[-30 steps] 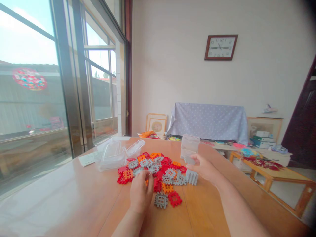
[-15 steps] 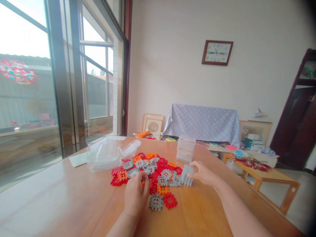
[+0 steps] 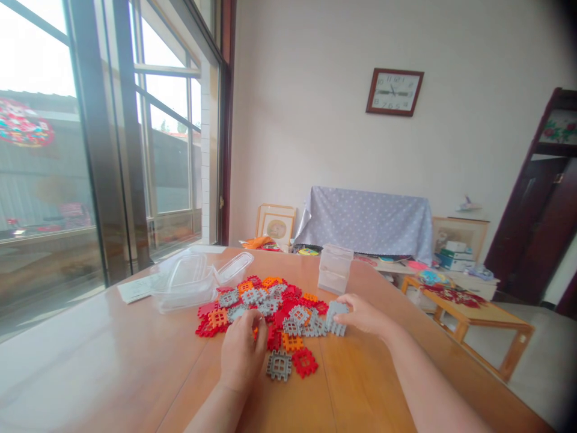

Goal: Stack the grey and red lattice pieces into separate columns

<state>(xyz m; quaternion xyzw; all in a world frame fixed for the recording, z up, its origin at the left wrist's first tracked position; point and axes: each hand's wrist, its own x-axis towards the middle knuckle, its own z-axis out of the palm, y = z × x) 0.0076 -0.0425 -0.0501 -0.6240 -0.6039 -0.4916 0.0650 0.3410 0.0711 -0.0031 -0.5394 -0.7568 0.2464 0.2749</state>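
Two hands among red, orange and grey interlocking pieces

At the far left, a round red decoration (image 3: 24, 123) shows on the window (image 3: 42, 180). On the wooden table (image 3: 112, 373), a pale sheet (image 3: 135, 289) lies just beside clear plastic containers (image 3: 184, 291), with a clear lid-like piece (image 3: 234, 268) tilted at their right. The pile of square, notched pieces (image 3: 283, 311) spreads across the middle of the table. The left hand (image 3: 243, 346) is over its near left part, fingers bent and thumb close to them (whether anything is pinched there, I cannot tell). Just right of that hand, a darker grey piece (image 3: 279, 365) lies flat beside a red piece (image 3: 305, 362), at the pile's near edge.

Behind, a framed picture (image 3: 276, 228) leans at the wall, left of a dotted grey-blue cloth (image 3: 365, 219). A tall clear container (image 3: 335, 269) stands upright behind a grey stack (image 3: 336, 319) at the pile's right end. The right hand (image 3: 363, 316) reaches the stack, thumb and fingers slightly parted at its upper right corner; how firmly they press, I cannot tell. Above hangs a clock (image 3: 395, 92); farther right stands a low table (image 3: 491, 319).
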